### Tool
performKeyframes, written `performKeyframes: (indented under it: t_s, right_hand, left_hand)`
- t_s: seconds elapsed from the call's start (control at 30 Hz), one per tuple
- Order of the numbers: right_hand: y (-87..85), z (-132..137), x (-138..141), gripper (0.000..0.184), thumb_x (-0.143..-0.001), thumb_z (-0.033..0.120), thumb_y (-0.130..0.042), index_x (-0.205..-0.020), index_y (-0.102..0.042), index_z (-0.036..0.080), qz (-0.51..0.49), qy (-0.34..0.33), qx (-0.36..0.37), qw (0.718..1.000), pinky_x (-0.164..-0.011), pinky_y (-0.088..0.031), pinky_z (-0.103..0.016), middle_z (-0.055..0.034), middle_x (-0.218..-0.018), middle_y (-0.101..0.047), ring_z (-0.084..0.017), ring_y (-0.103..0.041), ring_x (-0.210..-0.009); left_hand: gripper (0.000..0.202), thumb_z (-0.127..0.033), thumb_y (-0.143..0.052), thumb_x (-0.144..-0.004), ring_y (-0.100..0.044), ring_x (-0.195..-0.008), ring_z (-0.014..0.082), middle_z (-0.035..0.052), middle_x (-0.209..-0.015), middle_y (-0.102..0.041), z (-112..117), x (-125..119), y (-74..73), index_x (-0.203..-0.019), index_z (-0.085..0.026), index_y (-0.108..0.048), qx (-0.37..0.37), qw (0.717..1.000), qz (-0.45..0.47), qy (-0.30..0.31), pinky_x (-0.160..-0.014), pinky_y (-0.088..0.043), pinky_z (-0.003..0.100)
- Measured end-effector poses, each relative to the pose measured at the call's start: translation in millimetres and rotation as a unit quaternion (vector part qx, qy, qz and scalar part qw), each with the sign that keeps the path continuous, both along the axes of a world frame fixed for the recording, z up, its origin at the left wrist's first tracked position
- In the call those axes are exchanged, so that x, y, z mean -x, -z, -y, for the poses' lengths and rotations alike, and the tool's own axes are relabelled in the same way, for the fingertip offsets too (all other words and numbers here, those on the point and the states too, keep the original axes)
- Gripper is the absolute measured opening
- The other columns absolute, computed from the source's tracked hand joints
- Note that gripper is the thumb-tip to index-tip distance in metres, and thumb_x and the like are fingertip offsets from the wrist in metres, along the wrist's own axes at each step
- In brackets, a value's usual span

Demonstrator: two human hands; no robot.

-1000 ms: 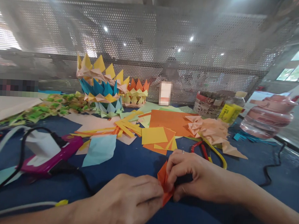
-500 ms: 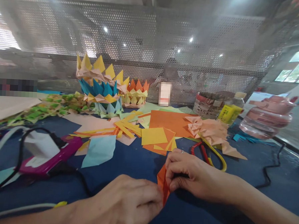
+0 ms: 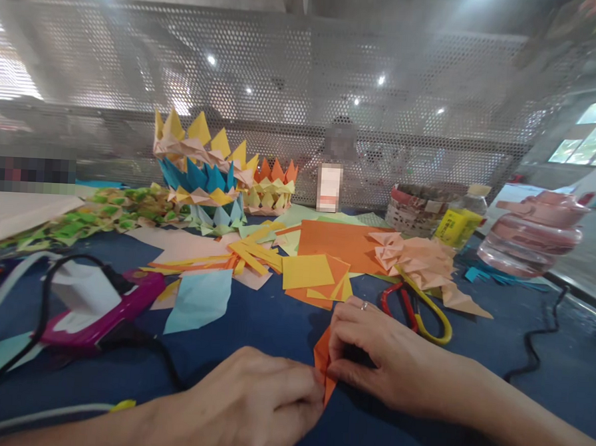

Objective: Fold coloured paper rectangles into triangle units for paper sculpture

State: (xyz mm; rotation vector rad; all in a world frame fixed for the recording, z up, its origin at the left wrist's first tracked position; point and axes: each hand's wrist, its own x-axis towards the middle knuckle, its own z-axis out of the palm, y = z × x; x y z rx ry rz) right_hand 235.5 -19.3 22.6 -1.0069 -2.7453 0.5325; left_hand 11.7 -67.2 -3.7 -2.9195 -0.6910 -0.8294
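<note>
A folded piece of orange paper (image 3: 322, 349) stands out between my two hands, low over the blue tabletop. My left hand (image 3: 263, 401) has its fingers closed on the paper's lower left side. From the right, my right hand (image 3: 371, 350), with a ring on one finger, pinches the paper's right edge. The fingers cover much of the paper, so its full shape is hidden. Just beyond my hands lie yellow and orange paper squares (image 3: 305, 271). Scissors with red and yellow handles (image 3: 430, 326) rest behind my right hand.
Folded-paper crowns (image 3: 201, 171) stand at the back left. A purple power strip (image 3: 98, 319) with cables lies on the left, near a light blue sheet (image 3: 198, 301). Folded peach papers (image 3: 421, 256), a yellow-labelled bottle (image 3: 460, 221) and a pink jug (image 3: 532, 235) are on the right.
My right thumb and fingers have shifted slightly left along the orange paper. My left hand stays almost where it was, and the things on the table have not moved.
</note>
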Motion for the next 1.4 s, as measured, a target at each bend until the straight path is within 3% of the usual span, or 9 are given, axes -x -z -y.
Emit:
performKeyframes:
  t_s: [0.27, 0.47, 0.5, 0.53, 0.63, 0.77, 0.93, 1.27, 1.4]
  right_hand:
    - [-0.1, 1.2, -0.3, 0.010, -0.089, 0.023, -0.061, -0.081, -0.061, 0.018, 0.009, 0.004, -0.008, 1.000, -0.083, -0.042, -0.032, -0.0025, -0.091, -0.059, -0.017, -0.053, -0.089]
    - [3.1, 0.3, -0.5, 0.009, -0.087, 0.023, -0.063, -0.079, -0.062, 0.019, -0.008, 0.010, -0.005, 1.000, -0.082, -0.042, -0.032, -0.0029, -0.089, -0.060, -0.018, -0.053, -0.089]
    - [3.6, -0.1, -0.5, 0.010, -0.087, 0.023, -0.063, -0.078, -0.061, 0.019, -0.010, 0.012, -0.005, 1.000, -0.082, -0.042, -0.032, -0.0028, -0.089, -0.060, -0.018, -0.053, -0.088]
    - [4.1, -0.4, -0.5, 0.011, -0.086, 0.023, -0.063, -0.077, -0.060, 0.019, -0.014, 0.015, -0.003, 1.000, -0.081, -0.042, -0.032, -0.0025, -0.089, -0.060, -0.018, -0.053, -0.088]
    - [4.7, -0.4, -0.5, 0.008, -0.083, 0.020, -0.065, -0.080, -0.057, 0.019, -0.041, 0.032, 0.012, 0.999, -0.078, -0.043, -0.031, -0.0014, -0.087, -0.062, -0.018, -0.053, -0.086]
    - [4.4, 0.2, -1.0, 0.010, -0.084, 0.022, -0.065, -0.089, -0.057, 0.020, -0.068, 0.050, 0.043, 0.996, -0.077, -0.043, -0.030, -0.0015, -0.091, -0.063, -0.017, -0.055, -0.086]
    - [4.1, -0.8, -1.4, 0.010, -0.085, 0.022, -0.064, -0.091, -0.056, 0.020, -0.066, 0.052, 0.058, 0.995, -0.079, -0.044, -0.031, -0.0019, -0.094, -0.061, -0.018, -0.055, -0.089]
    - [2.9, -0.8, -5.9, 0.014, -0.087, 0.008, -0.052, -0.093, -0.055, 0.020, -0.057, 0.044, 0.052, 0.996, -0.079, -0.044, -0.029, -0.0022, -0.096, -0.060, -0.017, -0.055, -0.090]
    - [4.9, -0.9, -3.9, 0.008, -0.088, 0.018, -0.056, -0.096, -0.055, 0.020, -0.076, 0.057, 0.066, 0.993, -0.077, -0.045, -0.029, -0.0030, -0.096, -0.061, -0.017, -0.056, -0.087]
  left_hand:
    - [0.036, -0.008, -0.030, -0.093, -0.067, -0.079, 0.0148, 0.0013, -0.093, -0.071, 0.4, -2.9, -0.9, -0.104, -0.019, -0.063, 0.037, 0.998, 0.031, -0.035, -0.072, -0.055, 0.022]
    - [0.041, -0.013, -0.023, -0.096, -0.067, -0.071, 0.0143, 0.0017, -0.088, -0.069, -8.6, -9.0, -1.6, -0.101, -0.019, -0.063, -0.001, 1.000, -0.019, -0.025, -0.061, -0.054, 0.020]
    - [0.043, -0.016, -0.022, -0.097, -0.064, -0.058, 0.0122, 0.0005, -0.078, -0.068, -11.0, -10.1, 2.0, -0.093, -0.019, -0.064, -0.038, 0.998, 0.029, 0.030, -0.049, -0.051, 0.018]
    - [0.040, -0.016, -0.024, -0.097, -0.064, -0.057, 0.0113, 0.0002, -0.079, -0.068, -13.3, -11.1, 6.5, -0.092, -0.018, -0.063, -0.029, 0.999, 0.023, 0.030, -0.046, -0.049, 0.016]
    - [0.019, -0.017, -0.042, -0.095, -0.068, -0.069, 0.0099, -0.0019, -0.080, -0.069, -18.2, -13.3, 20.6, -0.091, -0.018, -0.060, 0.058, 0.998, 0.016, -0.025, -0.054, -0.052, 0.012]
    - [0.020, -0.020, -0.042, -0.097, -0.068, -0.094, 0.0112, -0.0004, -0.097, -0.071, -20.7, -14.3, 29.5, -0.102, -0.019, -0.061, 0.077, 0.996, 0.044, 0.007, -0.075, -0.055, 0.014]
    - [0.026, -0.021, -0.040, -0.098, -0.070, -0.087, 0.0120, 0.0032, -0.089, -0.073, -22.0, -15.2, 27.5, -0.092, -0.016, -0.065, 0.097, 0.992, 0.071, 0.025, -0.077, -0.056, 0.014]
    - [0.030, -0.016, -0.037, -0.095, -0.069, -0.069, 0.0124, 0.0042, -0.080, -0.071, -22.2, -11.1, 26.1, -0.089, -0.017, -0.067, -0.013, 0.998, 0.020, 0.058, -0.064, -0.056, 0.016]
    - [0.033, -0.016, -0.035, -0.095, -0.070, -0.071, 0.0120, 0.0033, -0.080, -0.072, -22.7, -12.9, 31.7, -0.089, -0.018, -0.067, -0.015, 0.998, 0.037, 0.051, -0.065, -0.056, 0.014]
